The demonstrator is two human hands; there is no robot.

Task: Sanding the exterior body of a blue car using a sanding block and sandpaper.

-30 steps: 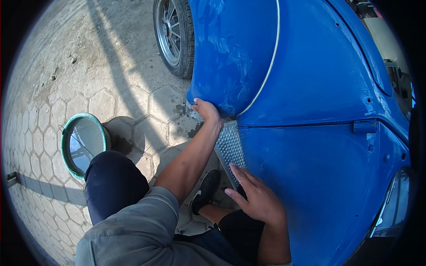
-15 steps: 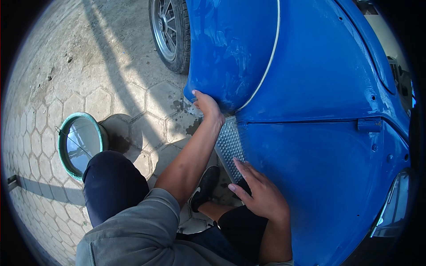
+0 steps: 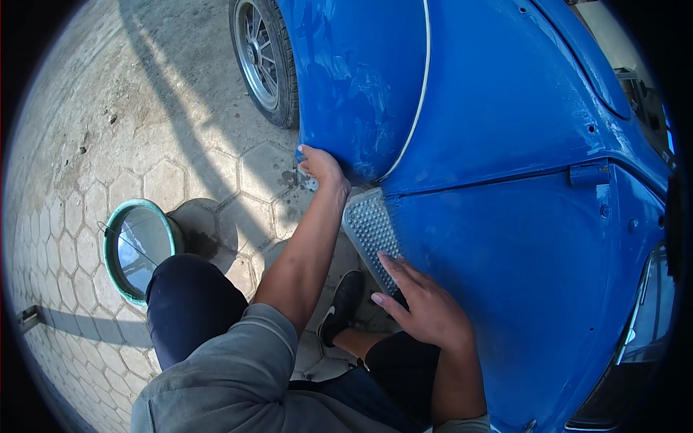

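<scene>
Blue fender (image 3: 346,72), smeared with pale streaks, beside car wheel (image 3: 266,61), above grey paving (image 3: 164,184). Left hand (image 3: 320,166): curled at fender's lower tip, thumb touching; cannot tell whether fingers pinch edge. Right hand (image 3: 426,307): thumb apart, fingers loosely extended, palm bare; near studded step (image 3: 364,213) and blue door (image 3: 520,289); contact with either cannot be told. Green-rimmed bucket (image 3: 173,234), wire handle, cloudy water inside: on paving, near person's knee (image 3: 193,299).

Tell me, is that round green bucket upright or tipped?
Upright: the round green bucket has its open mouth facing up, with liquid inside.
</scene>
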